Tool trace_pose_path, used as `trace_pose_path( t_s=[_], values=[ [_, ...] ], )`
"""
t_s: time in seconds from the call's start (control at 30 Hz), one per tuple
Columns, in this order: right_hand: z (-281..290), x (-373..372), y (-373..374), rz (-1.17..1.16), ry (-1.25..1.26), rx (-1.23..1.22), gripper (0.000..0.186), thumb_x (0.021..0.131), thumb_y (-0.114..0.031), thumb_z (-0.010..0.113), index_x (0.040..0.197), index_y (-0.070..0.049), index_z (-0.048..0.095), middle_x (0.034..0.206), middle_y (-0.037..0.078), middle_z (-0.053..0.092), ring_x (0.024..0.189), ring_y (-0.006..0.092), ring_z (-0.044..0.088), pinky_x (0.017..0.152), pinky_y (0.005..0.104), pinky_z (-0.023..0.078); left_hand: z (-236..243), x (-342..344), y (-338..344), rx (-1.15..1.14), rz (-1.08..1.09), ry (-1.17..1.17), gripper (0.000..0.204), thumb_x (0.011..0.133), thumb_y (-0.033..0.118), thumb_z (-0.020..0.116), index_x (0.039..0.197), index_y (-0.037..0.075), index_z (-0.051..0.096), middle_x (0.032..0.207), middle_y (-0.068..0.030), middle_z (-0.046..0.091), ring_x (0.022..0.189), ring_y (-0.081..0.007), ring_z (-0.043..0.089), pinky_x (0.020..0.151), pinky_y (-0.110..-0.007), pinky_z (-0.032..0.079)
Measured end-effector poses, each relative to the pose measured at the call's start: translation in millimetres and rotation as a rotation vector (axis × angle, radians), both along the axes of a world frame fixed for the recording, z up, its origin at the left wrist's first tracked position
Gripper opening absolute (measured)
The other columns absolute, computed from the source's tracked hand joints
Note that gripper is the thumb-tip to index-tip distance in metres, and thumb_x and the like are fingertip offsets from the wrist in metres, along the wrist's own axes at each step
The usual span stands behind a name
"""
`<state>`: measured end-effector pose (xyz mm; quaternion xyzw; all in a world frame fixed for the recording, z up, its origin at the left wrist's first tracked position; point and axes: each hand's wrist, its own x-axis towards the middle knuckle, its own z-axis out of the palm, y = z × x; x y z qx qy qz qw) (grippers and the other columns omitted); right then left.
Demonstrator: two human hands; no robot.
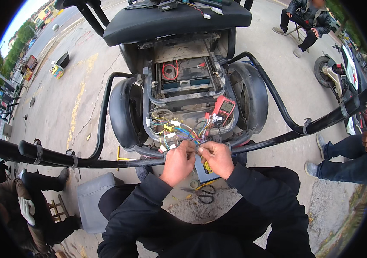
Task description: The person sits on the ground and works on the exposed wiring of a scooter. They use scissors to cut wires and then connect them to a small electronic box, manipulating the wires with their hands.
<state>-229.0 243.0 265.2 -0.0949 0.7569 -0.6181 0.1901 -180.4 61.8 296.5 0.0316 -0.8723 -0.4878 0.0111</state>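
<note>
Pinching with its fingertips, the left hand [181, 158] is meeting the right hand [216, 157] below and left of the red meter [224, 109]. Both seem to be gripping thin wires [187, 131], but the fingers are hiding which ones. The wires are spreading in a messy bunch, just left of and below the meter. They are looking light, soft and bendy, and one thin strand could be snapping under a hard tug. Holding the coloured part, or a white plug [175, 123] by its sides, should be safer.

Counting up, one meter is lying there, and at least four white plugs are sitting left of it. The wires are tangling too much to count. Two black mudguards [125, 112] are standing, one on each side of the meter. One black seat [177, 23] is sitting far above it. One pair of scissors [207, 195] is lying well below it, and one grey box [95, 202] is standing far down to its left.
</note>
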Motion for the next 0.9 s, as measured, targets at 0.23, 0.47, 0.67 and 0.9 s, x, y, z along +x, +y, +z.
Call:
trace_pose_path(
  t_s=[0.23,0.47,0.67,0.9],
  values=[
    [6.2,-5.4,3.9,0.01,-0.011,0.027,0.018,0.106,-0.013,0.075,0.105,0.006,0.075,0.088,0.01,0.08,0.065,0.0138,0.073,0.061,0.0314,0.058,-15.2,-3.2,1.0,0.06,-0.027,0.023,0.015,0.098,0.005,0.072,0.111,0.0,0.078,0.099,-0.023,0.078,0.09,-0.0432,0.077,0.08,-0.048,0.059],
    [11.3,-23.6,23.7,0.075,-0.753,-0.174,0.028,0.112,-0.032,0.07,0.108,-0.005,0.077,0.088,0.0,0.072,0.07,0.0106,0.07,0.052,0.0248,0.045,-40.9,-7.3,-2.9,0.468,-0.063,-0.173,0.027,0.105,0.001,0.07,0.129,-0.003,0.081,0.114,-0.0069,0.083,0.101,-0.0113,0.071,0.094,-0.031,0.057],
    [13.4,-18.4,27.6,0.058,-0.714,-0.185,0.028,0.117,-0.028,0.063,0.121,-0.004,0.075,0.096,0.004,0.076,0.074,0.0125,0.071,0.057,0.0273,0.05,-42.8,-5.9,0.0,0.558,-0.011,-0.169,0.029,0.103,0.004,0.072,0.129,-0.003,0.08,0.112,-0.0136,0.084,0.098,-0.0147,0.074,0.089,-0.032,0.059],
    [16.3,-11.1,28.7,0.176,1.23,0.679,0.031,0.091,-0.014,0.075,0.121,-0.005,0.073,0.108,0.005,0.075,0.091,0.021,0.076,0.067,0.0329,0.061,-41.5,-10.2,6.5,0.583,-0.008,-0.161,0.029,0.102,0.005,0.073,0.129,-0.004,0.08,0.108,-0.0111,0.083,0.091,-0.0119,0.071,0.083,-0.03,0.058]
  ],
)
